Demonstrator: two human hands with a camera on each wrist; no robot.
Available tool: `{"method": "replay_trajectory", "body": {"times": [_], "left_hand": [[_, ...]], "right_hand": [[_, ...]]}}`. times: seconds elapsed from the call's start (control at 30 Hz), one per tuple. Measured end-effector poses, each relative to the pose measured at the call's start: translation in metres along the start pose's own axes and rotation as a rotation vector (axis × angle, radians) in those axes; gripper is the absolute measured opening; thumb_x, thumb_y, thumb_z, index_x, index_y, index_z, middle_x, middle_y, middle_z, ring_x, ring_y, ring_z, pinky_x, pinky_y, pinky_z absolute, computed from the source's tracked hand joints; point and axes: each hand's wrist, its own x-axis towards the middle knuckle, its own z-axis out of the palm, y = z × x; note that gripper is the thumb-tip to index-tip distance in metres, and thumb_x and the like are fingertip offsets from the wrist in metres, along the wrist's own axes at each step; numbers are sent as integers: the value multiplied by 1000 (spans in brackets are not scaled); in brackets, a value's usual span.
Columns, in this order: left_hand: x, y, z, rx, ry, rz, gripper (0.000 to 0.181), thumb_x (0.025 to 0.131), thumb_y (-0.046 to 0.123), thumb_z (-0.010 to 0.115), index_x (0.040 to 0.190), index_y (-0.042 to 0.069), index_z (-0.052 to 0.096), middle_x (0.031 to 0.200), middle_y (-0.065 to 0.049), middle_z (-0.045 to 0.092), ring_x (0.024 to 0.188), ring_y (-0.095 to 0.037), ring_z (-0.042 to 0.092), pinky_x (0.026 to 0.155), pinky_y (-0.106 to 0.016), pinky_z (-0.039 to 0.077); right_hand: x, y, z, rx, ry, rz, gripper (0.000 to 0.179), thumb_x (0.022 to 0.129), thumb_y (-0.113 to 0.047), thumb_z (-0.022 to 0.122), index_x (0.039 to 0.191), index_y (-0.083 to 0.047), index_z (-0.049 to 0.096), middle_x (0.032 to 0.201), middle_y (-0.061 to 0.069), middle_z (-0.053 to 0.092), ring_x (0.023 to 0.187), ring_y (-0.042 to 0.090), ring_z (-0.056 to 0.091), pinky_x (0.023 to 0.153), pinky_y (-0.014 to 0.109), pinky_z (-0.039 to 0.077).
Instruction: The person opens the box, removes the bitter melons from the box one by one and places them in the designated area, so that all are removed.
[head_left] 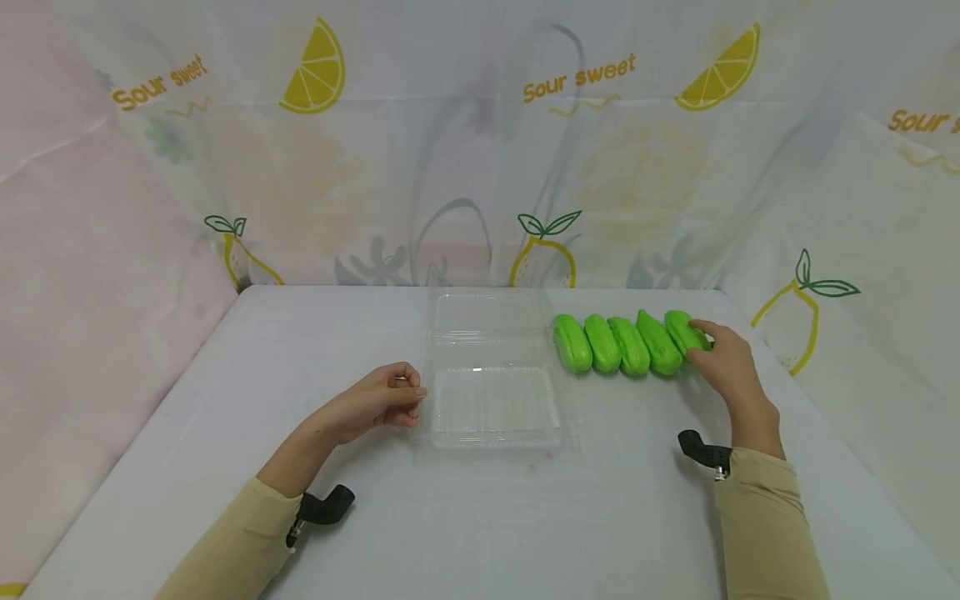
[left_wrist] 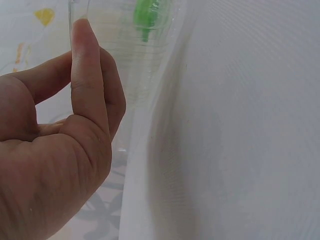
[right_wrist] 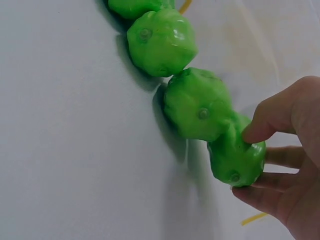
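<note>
A clear plastic clamshell box [head_left: 495, 408] lies unfolded on the table, its lid [head_left: 491, 315] on the far side. My left hand [head_left: 382, 398] pinches the box's left edge between thumb and curled fingers; in the left wrist view the thumb [left_wrist: 86, 65] presses against the clear rim. Right of the box, several glossy green gourds [head_left: 630, 344] stand side by side in a slanting row. At the row's right end my right hand [head_left: 726, 358] holds the last gourd [right_wrist: 237, 155], thumb on its upper side and fingers around its far side.
A white cloth covers the table [head_left: 480, 525]. Behind it hangs a curtain [head_left: 450, 167] printed with lemons and lettering, and similar cloth closes off both sides. Each wrist wears a black camera mount [head_left: 327, 506].
</note>
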Motion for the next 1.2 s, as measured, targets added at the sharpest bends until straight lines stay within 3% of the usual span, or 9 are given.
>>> {"method": "replay_trajectory", "body": {"times": [0.3, 0.57, 0.87, 1.2], "left_hand": [[0, 0, 0, 5, -1, 1, 18, 100, 18, 59, 100, 7, 45, 74, -1, 57, 67, -11, 64, 65, -20, 58], [-1, 0, 0, 10, 1, 1, 19, 100, 18, 59, 101, 6, 44, 75, -1, 57, 68, -11, 64, 66, -21, 58], [-1, 1, 2, 1, 1, -1, 19, 100, 19, 59, 101, 7, 45, 75, -1, 57, 68, -11, 63, 66, -21, 58], [-2, 2, 2, -4, -1, 5, 18, 101, 18, 59, 102, 6, 45, 76, -1, 58, 68, -11, 64, 66, -20, 58]], "right_hand": [[1, 9, 5, 5, -43, 9, 60, 87, -7, 48, 146, 2, 42, 147, 36, 38, 106, 40, 44, 78, 45, 41], [2, 11, 5, 26, -86, 13, 62, 89, -10, 49, 149, 2, 36, 150, 36, 34, 124, 53, 45, 90, 59, 47], [1, 15, 1, 32, -124, -6, 63, 93, -16, 49, 150, 3, 32, 150, 36, 33, 129, 57, 42, 99, 64, 44], [1, 17, 0, 36, -110, -22, 62, 95, -18, 48, 151, 2, 30, 150, 38, 32, 131, 58, 39, 102, 67, 41]]}}
